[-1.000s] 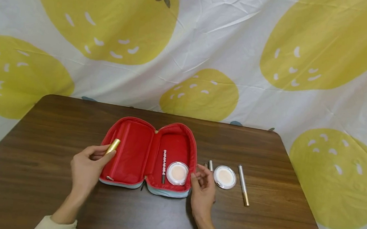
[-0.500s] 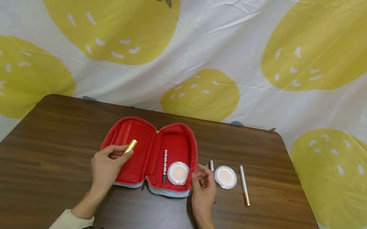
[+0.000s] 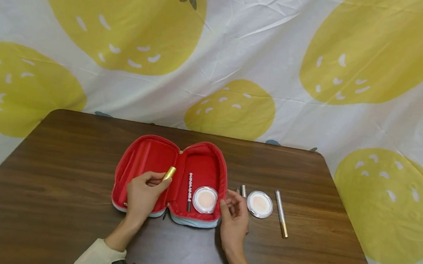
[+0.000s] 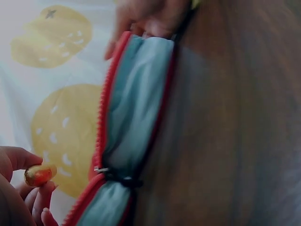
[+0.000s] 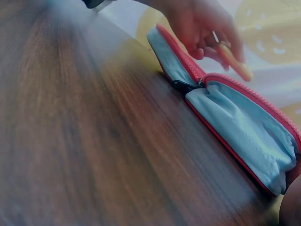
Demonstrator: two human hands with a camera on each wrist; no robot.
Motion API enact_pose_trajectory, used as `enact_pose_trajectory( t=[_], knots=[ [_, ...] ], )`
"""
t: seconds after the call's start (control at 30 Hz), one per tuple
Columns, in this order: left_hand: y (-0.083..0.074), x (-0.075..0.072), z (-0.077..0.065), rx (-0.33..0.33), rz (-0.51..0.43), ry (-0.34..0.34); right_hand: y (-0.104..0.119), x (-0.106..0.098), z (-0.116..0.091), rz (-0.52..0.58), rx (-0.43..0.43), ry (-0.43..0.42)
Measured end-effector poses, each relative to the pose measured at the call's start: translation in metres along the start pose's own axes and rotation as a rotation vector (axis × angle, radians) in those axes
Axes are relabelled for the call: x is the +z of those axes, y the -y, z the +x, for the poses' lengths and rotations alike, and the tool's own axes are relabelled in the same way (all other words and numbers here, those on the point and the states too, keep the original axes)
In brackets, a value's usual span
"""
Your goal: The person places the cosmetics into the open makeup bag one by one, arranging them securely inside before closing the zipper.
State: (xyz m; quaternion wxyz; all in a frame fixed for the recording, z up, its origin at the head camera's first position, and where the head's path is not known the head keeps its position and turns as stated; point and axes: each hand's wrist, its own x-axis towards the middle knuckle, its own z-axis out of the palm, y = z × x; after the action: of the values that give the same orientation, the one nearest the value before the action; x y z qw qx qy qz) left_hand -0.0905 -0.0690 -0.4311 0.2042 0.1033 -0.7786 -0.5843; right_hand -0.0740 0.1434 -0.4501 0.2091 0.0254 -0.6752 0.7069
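A red-lined makeup bag (image 3: 203,162) with a pale blue outside (image 5: 244,127) lies unzipped and spread flat on the table. My left hand (image 3: 141,195) pinches a small gold lipstick tube (image 3: 169,173) between thumb and fingers, above the bag's left half near the fold. At the right-hand rim, my right hand (image 3: 234,222) holds the bag's side, thumb at the inner edge. Inside the right half are a round compact (image 3: 204,199) and a slim patterned pencil (image 3: 189,191) with a dark end. The left wrist view shows the lipstick tube (image 4: 40,175) end-on, with a reddish glint.
Right of the bag, a second round compact (image 3: 259,204) lies on the brown wooden table (image 3: 310,258). Beside it is a silver pen-shaped tube (image 3: 281,211) with a gold end. A silver-topped item (image 3: 243,191) is partly hidden behind my right hand. A lemon-print cloth (image 3: 232,108) hangs behind.
My left hand has carried the lipstick tube rightward across the bag's left half, from its outer side toward the fold. My right hand has stayed at the rim.
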Motion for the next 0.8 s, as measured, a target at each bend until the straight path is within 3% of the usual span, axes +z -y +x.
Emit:
enact_pose_trajectory(
  t=[0.27,0.53,0.8],
  knots=[
    [0.002,0.019,-0.009,0.031,0.001,-0.002,0.000,0.000,0.000,0.005,-0.001,0.004],
    [0.005,0.033,-0.012,0.120,0.035,-0.010,-0.001,0.000,0.000,0.011,0.013,0.007],
    [0.003,0.044,-0.014,0.156,0.147,0.009,0.001,0.001,0.000,0.003,-0.001,0.009]
  ],
)
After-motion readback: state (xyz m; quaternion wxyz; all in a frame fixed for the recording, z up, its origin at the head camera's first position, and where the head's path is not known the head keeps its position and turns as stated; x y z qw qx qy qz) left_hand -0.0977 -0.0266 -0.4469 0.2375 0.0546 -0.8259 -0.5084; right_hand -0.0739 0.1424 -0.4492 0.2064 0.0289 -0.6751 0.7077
